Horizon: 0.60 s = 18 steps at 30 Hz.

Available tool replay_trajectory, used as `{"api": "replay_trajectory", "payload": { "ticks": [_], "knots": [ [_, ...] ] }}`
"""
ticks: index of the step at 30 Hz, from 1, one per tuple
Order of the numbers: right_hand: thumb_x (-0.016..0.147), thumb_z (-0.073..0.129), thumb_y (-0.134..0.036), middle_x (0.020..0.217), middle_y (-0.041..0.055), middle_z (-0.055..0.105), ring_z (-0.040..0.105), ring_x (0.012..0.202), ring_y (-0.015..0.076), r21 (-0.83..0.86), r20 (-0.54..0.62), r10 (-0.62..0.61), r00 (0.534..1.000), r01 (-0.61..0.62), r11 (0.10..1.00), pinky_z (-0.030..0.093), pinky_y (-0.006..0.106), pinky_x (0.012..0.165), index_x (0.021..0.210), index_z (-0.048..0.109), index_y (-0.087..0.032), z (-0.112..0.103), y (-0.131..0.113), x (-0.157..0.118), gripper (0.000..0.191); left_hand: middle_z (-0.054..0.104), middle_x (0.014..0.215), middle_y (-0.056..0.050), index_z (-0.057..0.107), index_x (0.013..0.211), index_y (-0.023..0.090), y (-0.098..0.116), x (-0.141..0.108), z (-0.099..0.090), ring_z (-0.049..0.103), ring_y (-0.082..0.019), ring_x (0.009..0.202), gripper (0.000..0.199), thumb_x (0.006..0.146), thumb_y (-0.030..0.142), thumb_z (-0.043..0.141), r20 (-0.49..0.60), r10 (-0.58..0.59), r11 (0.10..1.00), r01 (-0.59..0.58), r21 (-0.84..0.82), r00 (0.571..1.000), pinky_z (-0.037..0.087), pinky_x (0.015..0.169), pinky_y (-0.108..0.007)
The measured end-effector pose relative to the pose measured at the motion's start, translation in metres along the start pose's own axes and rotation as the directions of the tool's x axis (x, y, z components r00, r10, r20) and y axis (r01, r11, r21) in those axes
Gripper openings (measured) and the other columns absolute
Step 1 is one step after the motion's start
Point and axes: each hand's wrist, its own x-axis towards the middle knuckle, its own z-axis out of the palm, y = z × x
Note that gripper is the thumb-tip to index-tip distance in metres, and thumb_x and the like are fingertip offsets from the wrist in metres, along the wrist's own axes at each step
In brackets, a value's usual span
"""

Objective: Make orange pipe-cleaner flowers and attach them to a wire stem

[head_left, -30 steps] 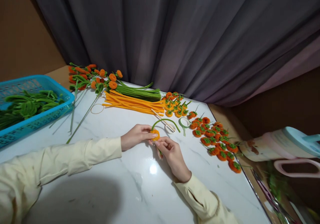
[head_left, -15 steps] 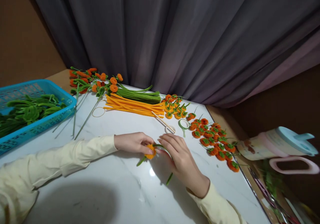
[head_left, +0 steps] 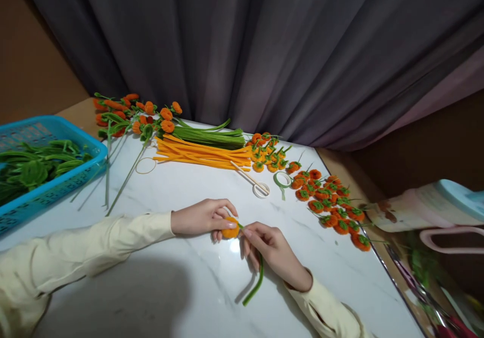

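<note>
Between thumb and fingers, my left hand (head_left: 206, 217) pinches a small orange-yellow fuzzy ball (head_left: 230, 228). At its right side, my right hand (head_left: 270, 250) grips a green fuzzy stem (head_left: 255, 288) close to the ball. The stem's free end curves down below my right fingers, over the white marbled table (head_left: 204, 292). Part of the stem is hidden behind those fingers.
Behind are yellow strips (head_left: 200, 152), green strips (head_left: 212, 137), a stick (head_left: 247, 176), white tape (head_left: 260, 191) and green tape (head_left: 283, 179). Orange balls (head_left: 323, 194) lie right, near a cup (head_left: 416, 207). At left are a blue basket (head_left: 68, 181) and orange flowers (head_left: 166, 125).
My right fingers have closed on the stem beside the ball. The stem's far end now hangs lower, and the short green piece left of the ball no longer shows. The view has shifted slightly.
</note>
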Motion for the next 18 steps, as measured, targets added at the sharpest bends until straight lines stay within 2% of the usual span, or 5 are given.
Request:
{"api": "replay_trajectory", "payload": {
  "ticks": [5,12,15,18],
  "knots": [
    [0.091,0.045,-0.045,0.051,-0.0035,0.052,0.038,0.033,0.005,-0.038,-0.007,0.001,1.0,-0.001,0.999,0.03,0.019,0.038,0.07,0.053,-0.015,0.002,0.005,-0.002,0.037,0.059,0.069,0.0,0.052,0.081,0.013,-0.002,0.0,0.003,0.056,-0.009,0.051,0.03,0.08,0.043,0.059,-0.027,-0.001,1.0,0.002,0.025,1.0,0.049,0.051,-0.023],
    [0.092,0.044,-0.041,0.047,-0.0043,0.049,0.038,0.034,0.0055,-0.056,0.007,-0.008,1.0,0.008,0.998,0.033,0.02,0.041,0.068,0.054,-0.016,0.005,0.007,-0.002,0.037,0.059,0.067,0.0,0.054,0.087,0.014,0.0,0.002,0.005,0.055,-0.01,0.053,0.032,0.083,0.045,0.054,0.018,-0.038,0.996,0.037,0.079,0.999,0.046,0.051,-0.022],
    [0.09,0.047,-0.042,0.047,-0.0039,0.05,0.041,0.034,0.0065,0.033,-0.051,-0.001,0.999,0.002,0.999,0.034,0.02,0.04,0.07,0.054,-0.015,0.005,0.006,-0.001,0.034,0.058,0.063,0.002,0.05,0.098,0.015,0.004,0.005,-0.005,0.05,-0.008,0.045,0.035,0.085,0.048,0.049,0.034,-0.085,0.996,0.084,0.029,0.996,0.041,0.046,-0.02],
    [0.087,0.053,-0.042,0.057,-0.0011,0.057,0.052,0.041,0.0105,0.186,-0.108,0.019,0.994,0.002,0.983,0.043,0.022,0.042,0.079,0.054,-0.016,0.003,0.002,0.0,0.027,0.059,0.063,0.001,0.049,0.103,0.015,0.009,0.006,-0.018,0.044,-0.007,0.043,0.036,0.085,0.045,0.052,0.118,-0.104,0.994,0.1,0.043,0.988,0.036,0.043,-0.019]
  ]
}}
